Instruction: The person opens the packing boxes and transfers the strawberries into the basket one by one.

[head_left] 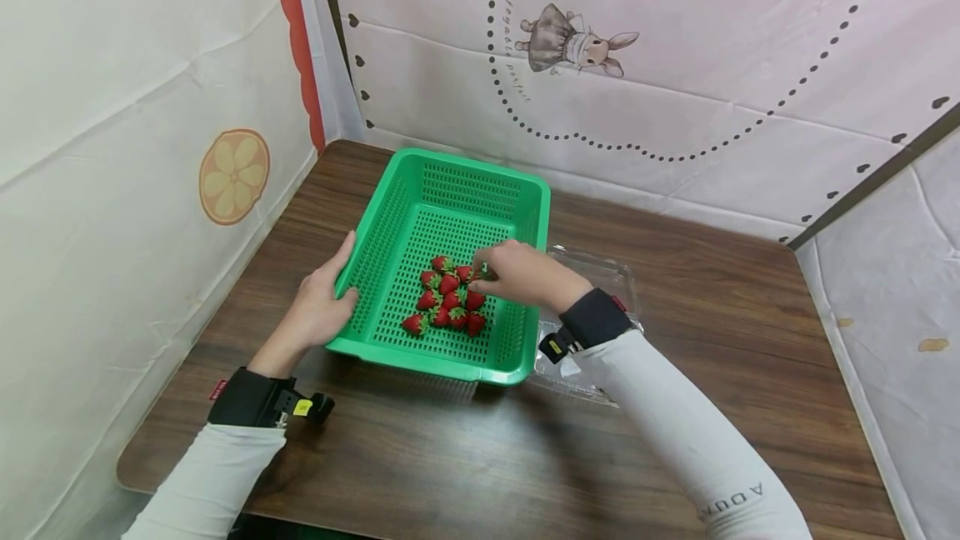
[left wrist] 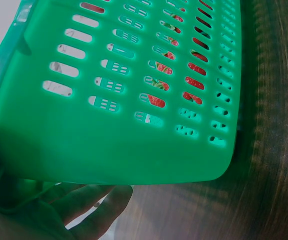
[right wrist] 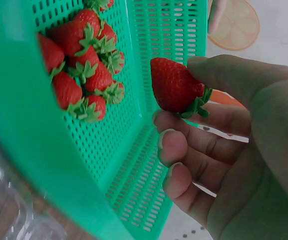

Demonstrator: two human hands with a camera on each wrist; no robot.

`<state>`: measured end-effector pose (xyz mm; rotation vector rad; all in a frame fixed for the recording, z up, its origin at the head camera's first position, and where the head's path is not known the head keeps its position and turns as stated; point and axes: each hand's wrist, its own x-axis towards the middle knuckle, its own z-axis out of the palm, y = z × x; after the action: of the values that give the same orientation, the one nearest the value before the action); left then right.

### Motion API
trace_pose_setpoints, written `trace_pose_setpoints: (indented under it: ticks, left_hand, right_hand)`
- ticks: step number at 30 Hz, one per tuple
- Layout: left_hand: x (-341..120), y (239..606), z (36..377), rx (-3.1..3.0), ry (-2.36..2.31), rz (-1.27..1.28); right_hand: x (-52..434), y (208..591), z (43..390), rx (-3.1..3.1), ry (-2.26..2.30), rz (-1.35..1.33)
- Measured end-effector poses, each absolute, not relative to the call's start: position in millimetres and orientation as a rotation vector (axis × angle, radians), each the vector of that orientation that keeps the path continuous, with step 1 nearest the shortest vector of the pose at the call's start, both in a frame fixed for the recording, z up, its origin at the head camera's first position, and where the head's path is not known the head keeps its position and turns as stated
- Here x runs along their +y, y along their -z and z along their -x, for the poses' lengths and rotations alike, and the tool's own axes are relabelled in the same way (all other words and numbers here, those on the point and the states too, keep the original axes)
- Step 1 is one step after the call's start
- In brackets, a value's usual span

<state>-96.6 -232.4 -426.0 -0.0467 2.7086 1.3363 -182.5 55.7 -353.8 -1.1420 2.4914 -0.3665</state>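
A: Right hand [right wrist: 233, 150] pinches one strawberry [right wrist: 174, 91] between thumb and index finger, leaf cap toward the palm, tip pointing away. Remaining fingers curled loosely below it.

B: Where relative to the pile?

A: Over the green perforated basket [head_left: 390, 215], just right of and above the strawberry cluster [head_left: 448, 298] lying near the basket's near-right corner. Berry's long axis runs roughly toward the pile.

B: Left hand?

A: Left hand [head_left: 322, 307] grips the basket's left rim, thumb over the edge, fingers under the wall; that side looks lifted slightly. Right hand is the nearer one to the fruit. Clear plastic clamshell [head_left: 600, 273] sits on the table [head_left: 712, 340] right of the basket.
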Motion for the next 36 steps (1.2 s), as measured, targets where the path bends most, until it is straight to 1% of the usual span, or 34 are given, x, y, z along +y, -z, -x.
trace_pose_setpoints:
  ticks: [8, 16, 23, 36]
  left_hand:
    - [-232, 426, 97, 2.694, -1.354, 0.044]
    - [-233, 426, 97, 2.695, -1.352, 0.046]
    - [-232, 426, 97, 2.693, -1.357, 0.053]
    - [-232, 426, 97, 2.703, -1.359, 0.048]
  right_hand:
    - [38, 363, 188, 2.468, 0.333, 1.069]
    - [19, 375, 191, 2.415, 0.276, 1.124]
    - [7, 380, 190, 2.365, 0.225, 1.113]
    - [-1, 386, 191, 2.381, 0.080, 1.138]
